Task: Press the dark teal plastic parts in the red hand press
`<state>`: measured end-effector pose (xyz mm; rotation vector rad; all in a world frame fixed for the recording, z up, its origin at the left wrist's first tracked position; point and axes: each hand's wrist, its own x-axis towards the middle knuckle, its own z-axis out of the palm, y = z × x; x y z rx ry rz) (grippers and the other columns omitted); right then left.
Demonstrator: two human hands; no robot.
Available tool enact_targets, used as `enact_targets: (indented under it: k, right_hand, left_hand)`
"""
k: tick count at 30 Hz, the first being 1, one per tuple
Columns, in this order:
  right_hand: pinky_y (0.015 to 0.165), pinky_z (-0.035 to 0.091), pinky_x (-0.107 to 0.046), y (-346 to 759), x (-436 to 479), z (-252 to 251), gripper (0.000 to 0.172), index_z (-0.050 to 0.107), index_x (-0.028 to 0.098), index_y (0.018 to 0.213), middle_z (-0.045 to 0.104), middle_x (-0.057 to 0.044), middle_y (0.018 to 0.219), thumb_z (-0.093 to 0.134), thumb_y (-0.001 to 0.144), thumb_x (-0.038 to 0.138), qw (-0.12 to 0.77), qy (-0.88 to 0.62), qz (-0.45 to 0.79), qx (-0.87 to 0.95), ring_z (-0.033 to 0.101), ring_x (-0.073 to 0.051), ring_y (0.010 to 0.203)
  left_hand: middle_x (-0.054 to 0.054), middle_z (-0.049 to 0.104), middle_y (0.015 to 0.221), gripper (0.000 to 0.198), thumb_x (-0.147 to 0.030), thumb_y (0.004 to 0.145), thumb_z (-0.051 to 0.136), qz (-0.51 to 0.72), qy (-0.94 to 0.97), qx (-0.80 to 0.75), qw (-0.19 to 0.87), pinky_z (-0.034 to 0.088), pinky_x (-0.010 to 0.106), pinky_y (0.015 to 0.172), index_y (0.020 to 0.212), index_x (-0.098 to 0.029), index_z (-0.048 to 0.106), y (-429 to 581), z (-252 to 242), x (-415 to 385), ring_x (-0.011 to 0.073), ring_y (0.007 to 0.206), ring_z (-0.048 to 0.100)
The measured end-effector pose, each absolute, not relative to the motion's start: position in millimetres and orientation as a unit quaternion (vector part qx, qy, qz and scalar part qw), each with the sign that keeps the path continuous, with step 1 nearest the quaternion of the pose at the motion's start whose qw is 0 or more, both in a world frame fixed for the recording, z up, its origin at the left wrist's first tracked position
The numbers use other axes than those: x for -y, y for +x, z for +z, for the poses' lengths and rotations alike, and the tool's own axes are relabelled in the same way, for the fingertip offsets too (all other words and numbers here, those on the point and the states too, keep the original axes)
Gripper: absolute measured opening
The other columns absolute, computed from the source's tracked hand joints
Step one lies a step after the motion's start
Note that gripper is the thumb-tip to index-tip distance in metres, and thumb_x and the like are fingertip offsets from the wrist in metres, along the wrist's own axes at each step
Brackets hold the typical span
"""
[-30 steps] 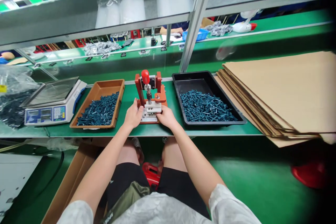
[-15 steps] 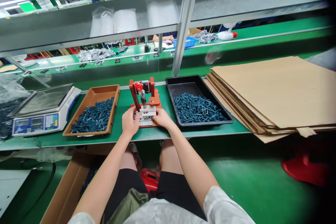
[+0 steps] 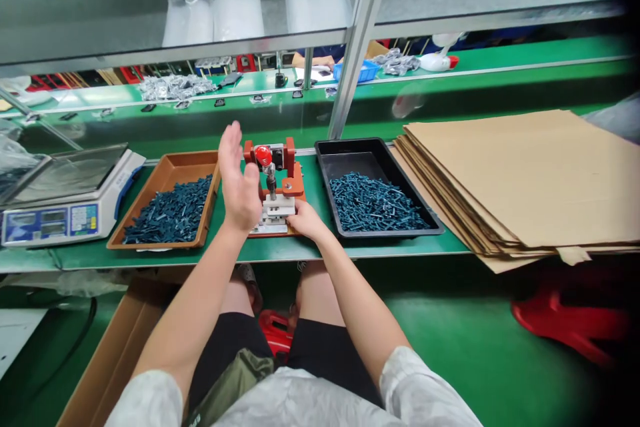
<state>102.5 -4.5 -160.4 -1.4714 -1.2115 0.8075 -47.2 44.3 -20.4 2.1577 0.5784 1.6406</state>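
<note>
Green-topped factory counter under metal shelving: red toggle press stands mid-counter, long axis upright, ball knob on top. Left hand raised, open, released; right hand against the press's white metal block, grip unclear.

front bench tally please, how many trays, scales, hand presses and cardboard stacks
Trays: 2 (brown tray, black tray)
Digital scale: 1
Red hand press: 1
Cardboard stack: 1
Total: 5
</note>
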Motion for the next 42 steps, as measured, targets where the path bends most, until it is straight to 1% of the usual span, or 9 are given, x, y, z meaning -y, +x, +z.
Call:
enact_targets:
  k: [5, 8, 13, 21, 25, 29, 31, 35, 42]
  right_hand:
    - [0.097, 0.056, -0.037, 103.0, 7.2, -154.6, 0.039, 0.074, 0.017, 0.11, 0.079, -0.007, 0.108, 0.06, 0.074, 0.008, 0.485, -0.63, 0.314, 0.52, 0.073, -0.025, 0.101]
    - [0.096, 0.055, -0.038, 103.3, 9.3, -152.4, 0.035, 0.073, 0.017, 0.109, 0.079, -0.009, 0.107, 0.061, 0.077, 0.012, 0.466, -0.647, 0.276, 0.537, 0.071, -0.026, 0.102]
    - [0.089, 0.055, -0.037, 106.4, 9.9, -160.1, 0.027, 0.072, 0.017, 0.1, 0.078, -0.009, 0.101, 0.057, 0.077, 0.016, 0.443, -0.664, 0.265, 0.542, 0.07, -0.026, 0.094]
    - [0.095, 0.054, -0.043, 97.7, 17.9, -171.4, 0.029, 0.068, 0.02, 0.108, 0.071, -0.008, 0.108, 0.054, 0.086, 0.032, 0.512, -0.615, 0.196, 0.566, 0.066, -0.026, 0.1]
    - [0.1, 0.054, -0.043, 93.4, 21.0, -174.3, 0.028, 0.07, 0.022, 0.109, 0.067, -0.009, 0.117, 0.053, 0.089, 0.03, 0.533, -0.582, 0.163, 0.592, 0.065, -0.025, 0.109]
    - [0.101, 0.054, -0.045, 90.2, 13.7, -175.0, 0.033, 0.072, 0.021, 0.113, 0.071, -0.01, 0.114, 0.055, 0.087, 0.032, 0.51, -0.609, 0.158, 0.587, 0.068, -0.028, 0.108]
    - [0.099, 0.055, -0.045, 87.8, 8.5, -176.3, 0.036, 0.072, 0.02, 0.114, 0.073, -0.011, 0.111, 0.056, 0.084, 0.032, 0.492, -0.635, 0.157, 0.575, 0.07, -0.029, 0.105]
    - [0.101, 0.054, -0.045, 84.5, 1.0, -182.2, 0.04, 0.071, 0.02, 0.118, 0.074, -0.012, 0.115, 0.053, 0.085, 0.034, 0.471, -0.651, 0.144, 0.578, 0.069, -0.03, 0.109]
    - [0.106, 0.05, -0.045, 83.0, -6.6, -188.7, 0.034, 0.073, 0.022, 0.111, 0.073, -0.013, 0.118, 0.049, 0.088, 0.03, 0.407, -0.689, 0.084, 0.594, 0.066, -0.029, 0.116]
  left_hand:
    - [0.006, 0.063, 0.109, 0.047, -0.053, 0.105, 0.032, 0.573, 0.797, -0.13, 0.137, 0.051, 0.045, 0.101, 0.129, -0.027, 0.063, -26.9, 16.8, -12.9, 0.0252, 0.115, 0.061]
    - [0.007, 0.059, 0.096, 0.029, -0.038, 0.102, 0.046, 0.588, 0.798, -0.104, 0.082, 0.052, 0.042, 0.092, 0.105, -0.022, 0.069, -28.3, 4.1, -7.1, 0.0229, 0.1, 0.059]
    - [0.009, 0.059, 0.103, 0.032, -0.027, 0.103, 0.041, 0.527, 0.838, -0.143, -0.005, 0.049, 0.041, 0.094, 0.126, -0.022, 0.064, -18.3, 10.3, -44.1, 0.0229, 0.103, 0.059]
    - [0.015, 0.054, 0.144, 0.064, -0.046, 0.104, 0.041, 0.498, 0.841, -0.192, 0.085, 0.041, 0.055, 0.113, 0.162, -0.028, 0.02, 3.4, 45.2, -95.1, 0.0319, 0.133, 0.052]
    - [0.019, 0.038, 0.162, 0.075, -0.048, 0.102, 0.044, 0.524, 0.81, -0.257, 0.059, 0.031, 0.058, 0.122, 0.164, -0.024, 0.009, -38.3, -20.0, -66.0, 0.0331, 0.15, 0.037]
    - [0.021, 0.054, 0.15, 0.063, -0.038, 0.095, 0.056, 0.463, 0.784, -0.405, 0.077, 0.028, 0.062, 0.124, 0.151, -0.015, 0.041, -90.0, -119.1, -59.2, 0.0351, 0.144, 0.046]
    - [0.019, 0.065, 0.136, 0.048, -0.037, 0.093, 0.057, 0.382, 0.804, -0.435, 0.135, 0.037, 0.059, 0.12, 0.135, -0.014, 0.059, -107.2, -152.9, -62.8, 0.0338, 0.133, 0.057]
    - [0.015, 0.069, 0.13, 0.036, -0.032, 0.097, 0.048, 0.371, 0.788, -0.436, 0.227, 0.046, 0.046, 0.115, 0.121, -0.015, 0.068, -116.2, -177.3, -71.6, 0.0275, 0.127, 0.062]
    - [0.014, 0.078, 0.109, 0.051, -0.047, 0.105, 0.023, 0.498, 0.591, -0.485, 0.41, 0.05, 0.047, 0.108, 0.115, -0.017, 0.063, -103.9, -181.8, -82.4, 0.0255, 0.112, 0.071]
